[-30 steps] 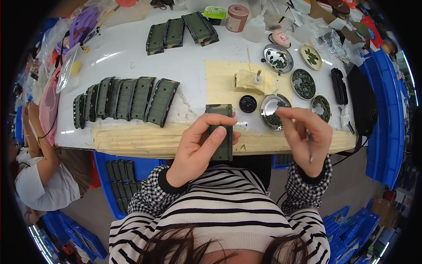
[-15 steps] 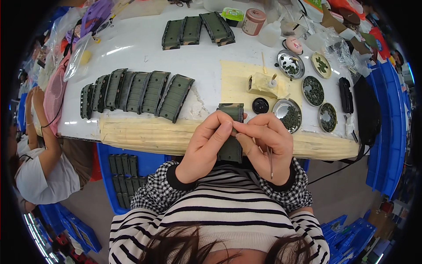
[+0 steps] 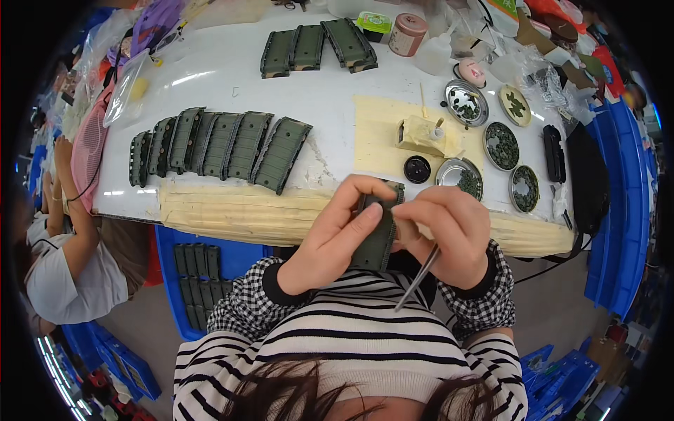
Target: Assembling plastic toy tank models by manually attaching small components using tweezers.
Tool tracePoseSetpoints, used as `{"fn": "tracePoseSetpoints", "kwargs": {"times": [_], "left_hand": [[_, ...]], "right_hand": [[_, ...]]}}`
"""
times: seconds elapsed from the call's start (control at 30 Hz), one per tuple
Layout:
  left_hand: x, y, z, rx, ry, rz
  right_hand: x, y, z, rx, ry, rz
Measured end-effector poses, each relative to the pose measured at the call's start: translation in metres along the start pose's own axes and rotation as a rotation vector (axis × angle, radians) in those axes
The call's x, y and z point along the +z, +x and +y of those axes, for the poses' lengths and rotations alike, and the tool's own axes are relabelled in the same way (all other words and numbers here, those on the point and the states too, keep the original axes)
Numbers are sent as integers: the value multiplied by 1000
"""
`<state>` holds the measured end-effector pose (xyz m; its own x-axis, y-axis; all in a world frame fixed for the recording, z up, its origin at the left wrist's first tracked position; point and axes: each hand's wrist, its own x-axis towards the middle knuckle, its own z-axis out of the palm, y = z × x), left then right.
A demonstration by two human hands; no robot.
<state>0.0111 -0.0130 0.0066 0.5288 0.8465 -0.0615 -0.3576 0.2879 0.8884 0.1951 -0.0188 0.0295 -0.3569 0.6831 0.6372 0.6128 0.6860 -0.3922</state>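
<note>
My left hand (image 3: 326, 242) grips a dark green magazine-shaped plastic case (image 3: 372, 254) with a ribbed edge, held upright at the table's front edge. Its thumb lies across the case's face near the top. At the case's right side, my right hand (image 3: 453, 235) has its thumb and forefinger pinched together; anything between those fingertips is too small to make out. Metal tweezers (image 3: 417, 278) stick out below the same hand, their free end toward my lap. Just beyond my right hand are a round dish of small dark green pieces (image 3: 460, 179) and a black round lid (image 3: 417, 169).
Several similar cases (image 3: 225, 145) stand in a row at left, with three more cases (image 3: 307, 48) behind. A tape-wrapped block (image 3: 420, 137) holds a small bottle. More dishes (image 3: 501, 146) stand at right. Below the table, a blue bin (image 3: 168, 281) holds cases. Another person (image 3: 77, 274) sits at left.
My right hand has moved right, its fingertips now apart from the left hand's. The tweezers have swung toward the lower left. The case has tilted and shifted slightly right in my left hand.
</note>
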Motion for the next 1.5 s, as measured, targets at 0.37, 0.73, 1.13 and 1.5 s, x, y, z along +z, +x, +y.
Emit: {"fn": "tracePoseSetpoints", "kwargs": {"times": [0.37,0.73,1.13,1.5], "left_hand": [[-3,-4,-12,377,795,78],[-1,-3,-9,521,1044,116],[2,-4,-7,502,1151,111],[1,4,-3,429,549,64]], "right_hand": [[13,9,-2,139,28,73],[6,9,-9,112,-108,-49],[5,8,-14,67,-176,-116],[-15,3,-7,364,152,234]]}}
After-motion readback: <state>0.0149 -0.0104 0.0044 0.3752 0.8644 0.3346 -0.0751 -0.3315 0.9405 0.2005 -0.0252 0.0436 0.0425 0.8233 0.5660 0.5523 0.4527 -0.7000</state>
